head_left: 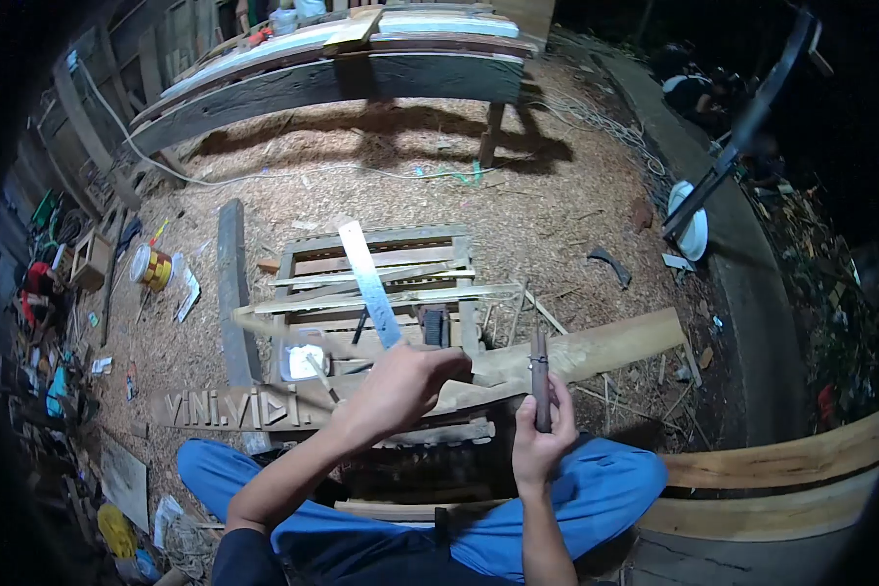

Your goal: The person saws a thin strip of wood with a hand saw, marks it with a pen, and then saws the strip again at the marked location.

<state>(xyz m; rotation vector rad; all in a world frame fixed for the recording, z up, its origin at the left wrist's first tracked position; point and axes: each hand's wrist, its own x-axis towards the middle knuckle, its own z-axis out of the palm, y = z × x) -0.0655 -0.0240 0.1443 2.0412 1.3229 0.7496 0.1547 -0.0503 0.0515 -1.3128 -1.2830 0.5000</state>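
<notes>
My left hand [405, 386] is closed in a fist above the carved plank, with something dark under its fingers that I cannot make out. A flat, shiny metal strip [366, 273] runs up from behind this hand; whether the hand grips it is hidden. Upright in my closed right hand [542, 439] is a slim dark tool [540, 386] with a thin band near its middle. Raised letters reading "ViNi.ViDi." stand on the left part of the wooden plank [606, 347], which lies across in front of my crossed legs.
Beneath the plank is a slatted wooden frame [459, 259] with a white tub [305, 362] nearby. A dark beam [234, 283] and a yellow-banded bucket [150, 267] lie left. A long workbench [439, 83] stands ahead. Long boards [781, 464] are at right. People sit in the dark upper right.
</notes>
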